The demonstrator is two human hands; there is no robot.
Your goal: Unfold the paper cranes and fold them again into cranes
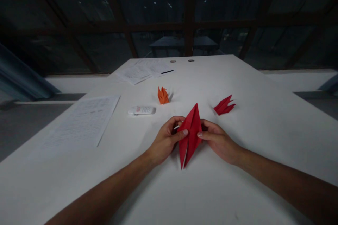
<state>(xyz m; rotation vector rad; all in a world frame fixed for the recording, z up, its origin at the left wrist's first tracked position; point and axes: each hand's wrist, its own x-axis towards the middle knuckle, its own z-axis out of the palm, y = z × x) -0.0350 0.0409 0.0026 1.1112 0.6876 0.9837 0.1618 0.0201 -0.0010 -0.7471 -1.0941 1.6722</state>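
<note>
Two hands meet at the middle of a white table (pixel 237 88) as I work a red folded paper (pixel 189 135), a long diamond standing a little off the surface, its lower point split into two thin legs just above the tabletop. My left hand (pixel 165 142) pinches the left edge, thumb on the front face and fingers curled behind; my right hand (pixel 218 140) grips the right edge the same way, thumb flat on the paper. Both are closed on the piece, neither loose.

To fold well here, I judge the thumbs should stay level with each other so the centre crease keeps straight, and pressure should be light, since the narrow legs could bend or tear.

Beyond my hands lie a second red folded piece (pixel 224 105), a small orange folded piece (pixel 163 96) and a white oblong object (pixel 142 110). Printed sheets (pixel 84 119) rest at left, more papers (pixel 144 70) at the far edge.
</note>
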